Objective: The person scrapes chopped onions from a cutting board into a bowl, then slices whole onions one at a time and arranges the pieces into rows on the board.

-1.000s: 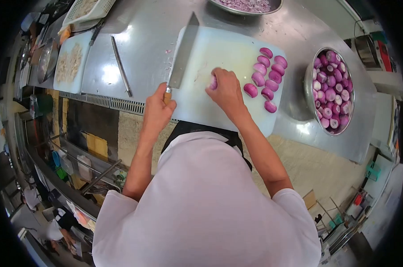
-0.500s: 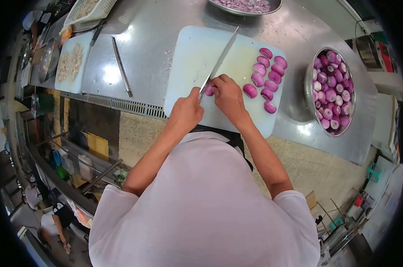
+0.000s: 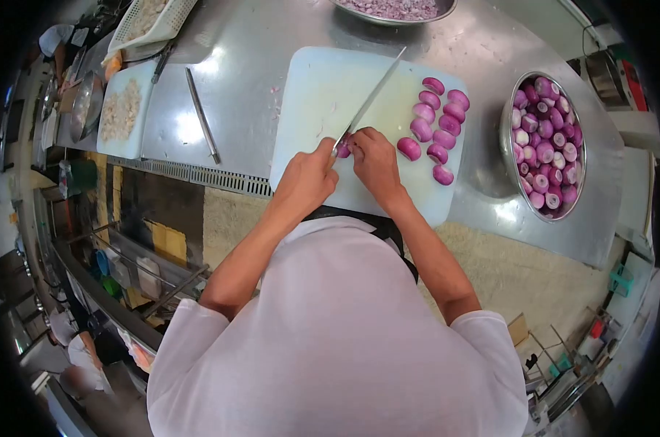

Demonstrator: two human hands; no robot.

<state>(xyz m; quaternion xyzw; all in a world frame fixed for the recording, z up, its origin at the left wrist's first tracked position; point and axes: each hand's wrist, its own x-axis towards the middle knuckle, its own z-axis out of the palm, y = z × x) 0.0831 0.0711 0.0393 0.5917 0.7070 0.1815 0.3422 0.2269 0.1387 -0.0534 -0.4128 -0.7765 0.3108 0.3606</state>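
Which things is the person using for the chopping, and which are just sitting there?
In use: knife in left hand, onion under right hand, white cutting board, peeled onions in rows, bowl of onions.
Just sitting: far cutting board, long metal tool, white basket.

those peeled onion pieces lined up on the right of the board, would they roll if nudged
The onion pieces lie in two rows on the cutting board, seemingly flat side down, so a nudge would likely slide them, not roll them. Peeled and glossy, they are probably slippery to pinch. Small and solid-looking, they should lift easily.
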